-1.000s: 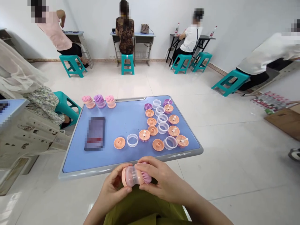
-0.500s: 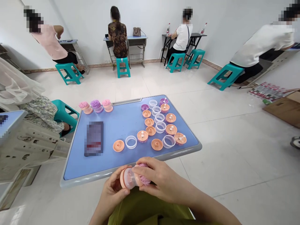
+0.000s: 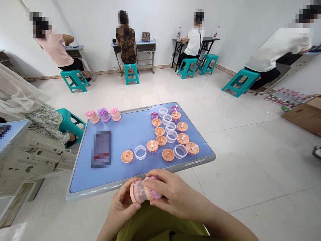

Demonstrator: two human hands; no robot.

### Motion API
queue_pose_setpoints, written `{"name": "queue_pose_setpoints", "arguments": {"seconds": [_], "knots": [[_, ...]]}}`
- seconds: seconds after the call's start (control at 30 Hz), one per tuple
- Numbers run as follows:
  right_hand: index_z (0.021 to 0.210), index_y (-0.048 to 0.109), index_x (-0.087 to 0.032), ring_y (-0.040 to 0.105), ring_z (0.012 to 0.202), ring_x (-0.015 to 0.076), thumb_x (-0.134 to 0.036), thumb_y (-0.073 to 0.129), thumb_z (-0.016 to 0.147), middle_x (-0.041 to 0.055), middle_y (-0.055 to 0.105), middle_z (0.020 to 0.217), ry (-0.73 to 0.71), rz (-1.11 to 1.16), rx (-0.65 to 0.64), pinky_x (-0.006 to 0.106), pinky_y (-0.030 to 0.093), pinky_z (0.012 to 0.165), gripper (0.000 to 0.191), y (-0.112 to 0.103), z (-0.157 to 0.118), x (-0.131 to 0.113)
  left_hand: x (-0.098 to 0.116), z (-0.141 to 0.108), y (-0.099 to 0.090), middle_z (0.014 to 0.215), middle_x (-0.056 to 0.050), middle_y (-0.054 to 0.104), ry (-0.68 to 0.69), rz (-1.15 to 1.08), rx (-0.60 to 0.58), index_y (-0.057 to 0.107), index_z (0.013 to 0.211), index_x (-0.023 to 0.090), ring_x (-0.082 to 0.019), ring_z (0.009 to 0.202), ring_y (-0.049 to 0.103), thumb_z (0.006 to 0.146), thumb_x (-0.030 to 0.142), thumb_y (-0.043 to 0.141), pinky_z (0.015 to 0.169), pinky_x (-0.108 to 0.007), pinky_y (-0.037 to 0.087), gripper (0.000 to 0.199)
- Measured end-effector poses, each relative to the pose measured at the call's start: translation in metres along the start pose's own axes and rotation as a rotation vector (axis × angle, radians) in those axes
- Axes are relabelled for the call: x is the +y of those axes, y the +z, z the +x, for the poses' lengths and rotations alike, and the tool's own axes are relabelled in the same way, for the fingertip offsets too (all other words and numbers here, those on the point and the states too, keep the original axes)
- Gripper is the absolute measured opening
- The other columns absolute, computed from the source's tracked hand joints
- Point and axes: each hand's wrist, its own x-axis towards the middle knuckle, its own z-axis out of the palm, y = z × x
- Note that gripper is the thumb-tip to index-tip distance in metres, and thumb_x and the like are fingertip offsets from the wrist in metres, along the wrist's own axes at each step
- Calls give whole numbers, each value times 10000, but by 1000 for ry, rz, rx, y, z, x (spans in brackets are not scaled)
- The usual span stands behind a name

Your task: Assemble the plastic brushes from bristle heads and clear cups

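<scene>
Over my lap, just off the table's near edge, I hold a scrub brush point(image 3: 141, 191) with pink bristles, a clear middle and a peach base. My left hand point(image 3: 122, 202) grips the base end, fingers curled round it. My right hand point(image 3: 170, 192) wraps the bristle end and hides part of it. On the blue table point(image 3: 120, 137) lie peach caps point(image 3: 127, 156), clear rings point(image 3: 140, 152) and upturned bristle heads with white stems point(image 3: 152, 146), in rows toward the right. One cap point(image 3: 154, 115) and one bristle head point(image 3: 175, 109) are purple.
Three whole brushes point(image 3: 104, 114) stand at the table's far left corner, with a dark, blurred flat object point(image 3: 101, 149) nearer me. Several people sit on green stools point(image 3: 131, 73) at desks along the walls. A cardboard box point(image 3: 303, 115) lies on the floor at right.
Both hands keep their hold on the brush, which has shifted very slightly to the right in view. The parts on the table lie as before. The person at far left has moved an arm.
</scene>
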Motion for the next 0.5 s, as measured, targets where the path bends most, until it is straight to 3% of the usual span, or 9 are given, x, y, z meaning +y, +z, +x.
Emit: {"name": "queue_pose_setpoints", "arguments": {"seconds": [0.3, 0.5], "knots": [[1118, 505, -219, 489, 909, 173, -213, 493, 801, 76, 523, 1035, 6, -9, -8, 289, 417, 803, 318, 4, 0, 1, 1, 0, -1, 1153, -88, 582, -10, 16, -6, 546, 1123, 245, -263, 1041, 542, 628, 273, 711, 858, -334, 467, 523], [1127, 497, -216, 474, 964, 167, -198, 521, 788, 71, 514, 1087, -25, 3, -57, 278, 391, 853, 340, 3, 1, 4, 7, 4, 0, 968, -92, 669, -53, 60, -29, 591, 1082, 195, -262, 856, 625, 595, 457, 691, 741, -330, 521, 562]]}}
